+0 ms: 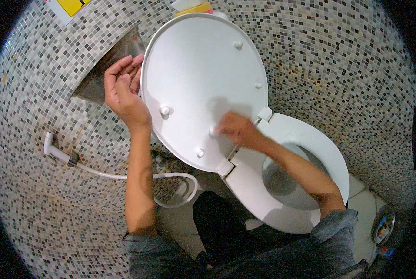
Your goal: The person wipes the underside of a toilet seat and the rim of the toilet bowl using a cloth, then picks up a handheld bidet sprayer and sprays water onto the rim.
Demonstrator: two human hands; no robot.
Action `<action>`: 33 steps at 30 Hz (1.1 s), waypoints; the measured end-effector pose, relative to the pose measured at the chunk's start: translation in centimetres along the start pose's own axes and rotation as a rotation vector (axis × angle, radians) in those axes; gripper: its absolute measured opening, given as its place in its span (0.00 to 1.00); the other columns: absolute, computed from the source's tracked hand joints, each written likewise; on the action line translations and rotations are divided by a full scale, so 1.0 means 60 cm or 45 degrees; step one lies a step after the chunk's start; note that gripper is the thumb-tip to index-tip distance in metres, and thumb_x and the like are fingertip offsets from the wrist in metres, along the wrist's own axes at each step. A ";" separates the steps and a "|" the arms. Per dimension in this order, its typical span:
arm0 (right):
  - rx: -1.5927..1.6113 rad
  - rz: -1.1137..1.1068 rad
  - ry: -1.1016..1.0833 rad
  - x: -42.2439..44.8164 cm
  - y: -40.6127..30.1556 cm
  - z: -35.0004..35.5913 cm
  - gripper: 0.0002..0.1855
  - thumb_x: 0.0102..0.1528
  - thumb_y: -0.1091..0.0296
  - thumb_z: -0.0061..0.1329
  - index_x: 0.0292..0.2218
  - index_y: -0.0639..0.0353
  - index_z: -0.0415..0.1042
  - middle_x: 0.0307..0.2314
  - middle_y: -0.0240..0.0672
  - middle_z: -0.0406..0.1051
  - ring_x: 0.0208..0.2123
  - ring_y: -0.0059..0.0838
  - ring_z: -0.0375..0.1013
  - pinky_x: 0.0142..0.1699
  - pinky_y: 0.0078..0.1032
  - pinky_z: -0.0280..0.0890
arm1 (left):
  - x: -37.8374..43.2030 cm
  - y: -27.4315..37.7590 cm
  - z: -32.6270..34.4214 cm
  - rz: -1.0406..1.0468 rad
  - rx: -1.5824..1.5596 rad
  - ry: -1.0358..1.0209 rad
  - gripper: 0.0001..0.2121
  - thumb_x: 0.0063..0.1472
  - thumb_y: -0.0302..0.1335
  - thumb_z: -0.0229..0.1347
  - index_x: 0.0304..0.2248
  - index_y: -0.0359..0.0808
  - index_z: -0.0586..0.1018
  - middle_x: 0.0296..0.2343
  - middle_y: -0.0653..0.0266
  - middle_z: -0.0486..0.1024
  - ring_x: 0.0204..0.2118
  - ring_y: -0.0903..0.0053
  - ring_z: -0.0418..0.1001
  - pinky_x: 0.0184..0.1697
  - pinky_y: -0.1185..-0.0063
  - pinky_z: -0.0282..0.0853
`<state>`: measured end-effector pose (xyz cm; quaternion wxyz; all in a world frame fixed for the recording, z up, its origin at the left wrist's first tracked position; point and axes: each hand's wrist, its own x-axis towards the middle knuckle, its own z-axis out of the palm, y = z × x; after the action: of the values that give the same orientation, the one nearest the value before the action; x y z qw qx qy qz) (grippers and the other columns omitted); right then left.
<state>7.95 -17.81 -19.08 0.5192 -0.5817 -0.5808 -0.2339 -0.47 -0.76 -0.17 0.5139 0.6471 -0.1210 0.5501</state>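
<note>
A white toilet lid (201, 69) stands raised, its underside facing me, with several small white bumpers on it. My left hand (126, 89) is at the lid's left edge, fingers curled and palm partly turned up; whether it touches the edge is hard to tell. My right hand (237, 129) is blurred over the lower part of the underside, its fingertips at a small white piece (212, 131); I cannot tell whether they grip it. Below my right forearm the white toilet seat (309, 129) lies down on the bowl, joined to the lid by a hinge (225, 166).
A white bidet sprayer (56, 151) hangs in a wall holder at the left, its hose (106, 175) passing behind my left forearm. Mosaic-tiled walls (316, 62) surround the toilet. Yellow and white items (193, 8) sit behind the lid. A dark round bin (383, 226) stands at lower right.
</note>
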 end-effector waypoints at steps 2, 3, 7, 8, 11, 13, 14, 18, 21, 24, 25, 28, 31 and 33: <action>-0.368 0.209 0.433 0.058 0.041 -0.046 0.04 0.52 0.71 0.49 0.27 0.58 0.74 0.22 0.34 0.69 0.25 0.35 0.69 0.31 0.30 0.67 | -0.001 0.001 0.002 -0.005 0.002 0.002 0.14 0.59 0.21 0.36 0.40 0.23 0.69 0.37 0.43 0.73 0.41 0.65 0.74 0.46 0.74 0.72; -0.010 0.585 0.644 0.084 0.058 -0.063 0.06 0.53 0.69 0.52 0.32 0.60 0.76 0.25 0.35 0.71 0.26 0.25 0.70 0.33 0.20 0.65 | -0.001 0.002 0.002 -0.008 -0.003 0.001 0.14 0.59 0.21 0.36 0.40 0.23 0.68 0.37 0.42 0.73 0.42 0.65 0.74 0.46 0.74 0.72; -0.257 0.414 0.912 0.141 0.086 -0.021 0.04 0.51 0.71 0.52 0.30 0.59 0.76 0.25 0.38 0.71 0.26 0.36 0.71 0.33 0.29 0.67 | -0.002 0.003 0.004 -0.010 -0.009 0.004 0.14 0.59 0.21 0.36 0.40 0.23 0.68 0.37 0.42 0.73 0.41 0.64 0.74 0.46 0.74 0.72; -0.279 0.361 0.818 0.121 0.076 0.003 0.05 0.52 0.71 0.52 0.33 0.57 0.76 0.25 0.36 0.71 0.27 0.31 0.71 0.34 0.26 0.67 | -0.002 0.002 0.005 -0.017 -0.008 0.007 0.14 0.59 0.21 0.36 0.40 0.23 0.68 0.37 0.42 0.73 0.41 0.64 0.74 0.46 0.74 0.72; -0.344 0.039 0.411 0.002 0.012 0.072 0.06 0.52 0.72 0.52 0.34 0.55 0.77 0.26 0.34 0.72 0.30 0.29 0.71 0.36 0.24 0.67 | -0.002 0.002 0.005 -0.002 -0.018 0.006 0.14 0.59 0.21 0.36 0.40 0.23 0.68 0.37 0.42 0.73 0.41 0.64 0.74 0.47 0.74 0.72; 0.051 0.166 0.084 -0.071 -0.019 0.079 0.04 0.51 0.70 0.50 0.30 0.58 0.74 0.25 0.37 0.71 0.33 0.40 0.70 0.40 0.32 0.66 | -0.002 0.003 0.005 -0.007 -0.015 0.008 0.14 0.59 0.21 0.36 0.40 0.22 0.68 0.37 0.42 0.73 0.41 0.64 0.74 0.47 0.74 0.72; 0.113 0.254 -0.006 -0.085 -0.018 0.071 0.04 0.52 0.69 0.50 0.30 0.58 0.74 0.25 0.37 0.71 0.32 0.40 0.70 0.40 0.32 0.66 | -0.002 0.004 0.005 -0.007 -0.003 0.004 0.14 0.59 0.21 0.36 0.40 0.22 0.68 0.37 0.42 0.73 0.41 0.64 0.74 0.47 0.74 0.72; 0.073 0.627 0.218 -0.014 0.025 0.002 0.07 0.52 0.66 0.52 0.30 0.59 0.74 0.25 0.38 0.71 0.29 0.37 0.71 0.37 0.31 0.67 | -0.002 0.006 0.008 0.004 0.027 0.013 0.14 0.59 0.21 0.36 0.39 0.22 0.68 0.37 0.41 0.73 0.41 0.63 0.74 0.46 0.74 0.72; 0.273 0.562 0.849 0.120 0.063 -0.020 0.08 0.50 0.68 0.55 0.34 0.58 0.75 0.26 0.35 0.70 0.29 0.26 0.72 0.35 0.23 0.67 | -0.002 0.007 0.010 0.000 0.010 0.013 0.14 0.58 0.21 0.36 0.39 0.21 0.68 0.37 0.41 0.73 0.41 0.63 0.74 0.46 0.73 0.72; -0.013 0.449 0.962 0.175 0.040 0.022 0.08 0.49 0.71 0.54 0.34 0.58 0.75 0.27 0.36 0.70 0.30 0.31 0.71 0.35 0.25 0.67 | -0.002 0.006 0.008 -0.006 0.022 0.017 0.14 0.58 0.20 0.35 0.39 0.21 0.68 0.37 0.41 0.73 0.41 0.63 0.74 0.46 0.73 0.72; -0.177 0.416 0.963 0.172 0.025 0.043 0.07 0.49 0.70 0.53 0.33 0.57 0.76 0.27 0.37 0.70 0.30 0.36 0.70 0.34 0.28 0.66 | -0.002 0.006 0.007 0.004 0.028 0.016 0.14 0.58 0.20 0.35 0.39 0.21 0.68 0.37 0.41 0.73 0.41 0.63 0.74 0.46 0.73 0.72; -0.159 0.068 0.578 0.101 -0.040 0.112 0.10 0.47 0.75 0.51 0.35 0.57 0.75 0.26 0.36 0.69 0.31 0.37 0.69 0.36 0.30 0.67 | -0.002 0.003 0.004 -0.005 -0.005 0.007 0.14 0.58 0.20 0.36 0.39 0.21 0.68 0.37 0.41 0.73 0.41 0.64 0.74 0.46 0.74 0.72; 0.097 0.015 0.111 0.015 -0.089 0.132 0.12 0.45 0.76 0.50 0.34 0.57 0.74 0.26 0.36 0.68 0.32 0.36 0.68 0.38 0.30 0.66 | -0.001 0.000 0.001 0.013 0.017 -0.016 0.14 0.58 0.20 0.36 0.40 0.21 0.68 0.37 0.41 0.73 0.41 0.64 0.74 0.46 0.74 0.72; 0.069 -0.063 -0.043 -0.004 -0.089 0.108 0.11 0.44 0.76 0.51 0.33 0.57 0.74 0.26 0.37 0.68 0.32 0.37 0.68 0.37 0.30 0.66 | 0.000 0.000 0.000 0.022 0.034 -0.025 0.14 0.58 0.20 0.36 0.40 0.21 0.69 0.37 0.42 0.73 0.41 0.64 0.74 0.46 0.74 0.72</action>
<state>0.83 -13.40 -19.81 0.5188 -0.5569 -0.6098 -0.2210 -0.46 -0.74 -0.18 0.4993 0.6581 -0.1243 0.5497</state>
